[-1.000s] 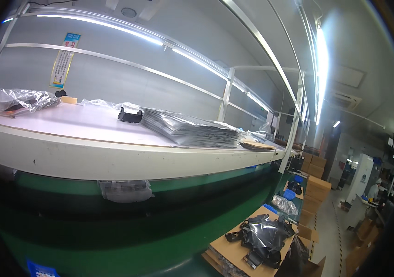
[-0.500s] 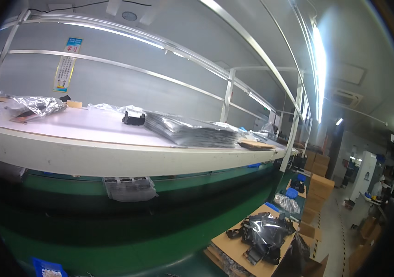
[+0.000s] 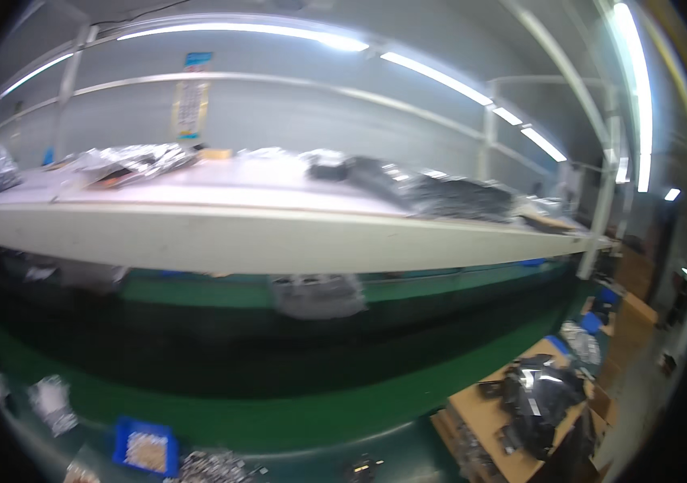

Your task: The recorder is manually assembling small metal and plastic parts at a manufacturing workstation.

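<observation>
Neither of my hands shows in the head view. Along the lower edge a blue tray (image 3: 170, 460) holds many small pale pieces. Beside it lies a heap of small silvery pieces (image 3: 213, 467), and further right a small dark part (image 3: 362, 468) is cut by the frame's edge. To the left rests a crumpled clear bag (image 3: 53, 405) with whitish contents. At the lower right, black plastic parts (image 3: 540, 394) under shiny film are piled on a cardboard sheet (image 3: 476, 409).
A long white shelf (image 3: 198, 237) crosses the view, bearing silvery plastic bags (image 3: 146, 159) and a stack of grey sheets or bags (image 3: 460, 197). Below it spreads a green surface (image 3: 279, 414). A metal post (image 3: 601, 201) and cardboard boxes (image 3: 633, 310) stand at the right.
The view has swung right-to-left and downward over the scene, so things sit further right and higher. The blue tray and silvery heap now show more fully. No hand has appeared.
</observation>
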Demonstrator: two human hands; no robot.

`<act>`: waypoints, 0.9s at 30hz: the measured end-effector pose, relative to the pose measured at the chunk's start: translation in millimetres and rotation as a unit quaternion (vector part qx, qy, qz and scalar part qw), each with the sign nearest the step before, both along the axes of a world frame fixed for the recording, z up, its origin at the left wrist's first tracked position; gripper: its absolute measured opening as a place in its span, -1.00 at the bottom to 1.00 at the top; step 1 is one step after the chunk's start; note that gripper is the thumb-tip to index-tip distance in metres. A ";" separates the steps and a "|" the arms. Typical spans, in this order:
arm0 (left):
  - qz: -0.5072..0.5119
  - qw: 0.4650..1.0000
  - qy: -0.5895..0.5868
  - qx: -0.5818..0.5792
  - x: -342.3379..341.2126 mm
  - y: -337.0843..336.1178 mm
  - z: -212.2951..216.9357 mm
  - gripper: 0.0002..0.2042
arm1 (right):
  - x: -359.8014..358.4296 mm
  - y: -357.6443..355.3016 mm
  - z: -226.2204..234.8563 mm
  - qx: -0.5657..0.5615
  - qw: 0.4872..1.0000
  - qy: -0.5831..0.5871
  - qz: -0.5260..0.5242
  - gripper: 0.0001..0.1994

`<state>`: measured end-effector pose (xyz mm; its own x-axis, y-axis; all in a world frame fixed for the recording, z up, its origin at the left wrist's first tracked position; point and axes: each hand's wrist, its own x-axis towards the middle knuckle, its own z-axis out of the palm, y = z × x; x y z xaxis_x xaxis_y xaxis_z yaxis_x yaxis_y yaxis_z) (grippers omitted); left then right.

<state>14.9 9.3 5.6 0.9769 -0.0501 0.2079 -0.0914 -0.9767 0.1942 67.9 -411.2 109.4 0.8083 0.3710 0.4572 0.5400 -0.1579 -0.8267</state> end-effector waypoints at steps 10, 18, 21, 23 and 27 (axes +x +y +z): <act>-0.001 0.998 0.051 0.021 -48.8 28.8 -19.9 -0.32 | -1.9 -13.3 48.1 0.069 0.980 -0.061 0.178 -0.66; -0.027 0.996 0.081 0.003 -40.7 18.2 -2.9 -0.34 | 21.3 -25.6 73.4 -0.096 0.993 -0.061 0.032 -0.46; -0.033 0.996 0.085 0.013 -31.0 20.1 -4.8 -0.34 | 31.8 -29.3 73.8 -0.158 0.986 0.003 0.060 -0.44; -0.025 0.995 0.090 0.030 -40.4 22.0 -1.7 -0.34 | 39.4 -27.2 73.4 -0.166 0.983 0.033 0.073 -0.42; -0.025 0.994 0.108 0.022 -42.0 28.4 -13.2 -0.35 | 49.6 -15.5 65.6 -0.175 0.976 0.055 0.118 -0.41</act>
<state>-27.2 37.7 -7.6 0.9946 -0.1038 -0.0093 -0.1007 -0.9802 0.1707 117.5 -426.8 175.0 0.7191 0.6701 0.1841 0.5060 -0.3234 -0.7996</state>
